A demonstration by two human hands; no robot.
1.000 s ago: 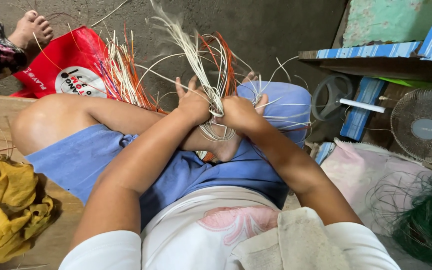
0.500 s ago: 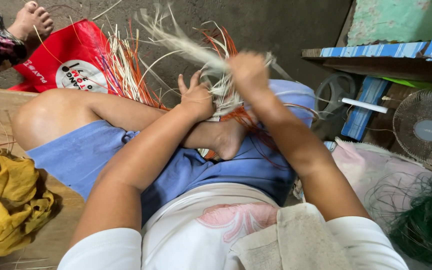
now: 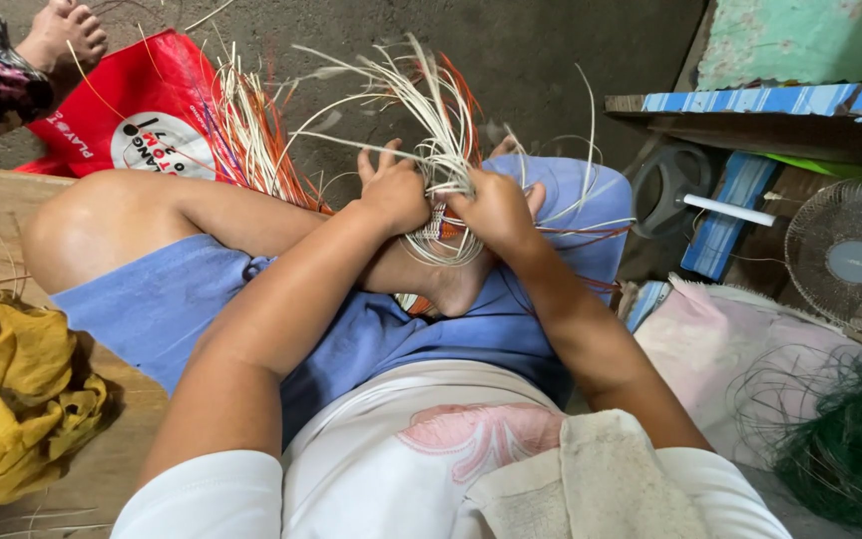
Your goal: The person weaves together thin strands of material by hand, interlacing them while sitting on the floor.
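Both hands met over the crossed legs: the left hand and right hand each kept a closed grip on pale strips, apparently part-woven, fanning upward above a foot.

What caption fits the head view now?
Left hand and right hand grip a bundle of pale strips over crossed legs.

The bundle of pale and orange weaving strands sits at centre, between the left hand and the right hand, above the crossed legs. The red plastic bag lies far left. The crumpled mustard-yellow cloth lies near left. The white electric fan stands right.
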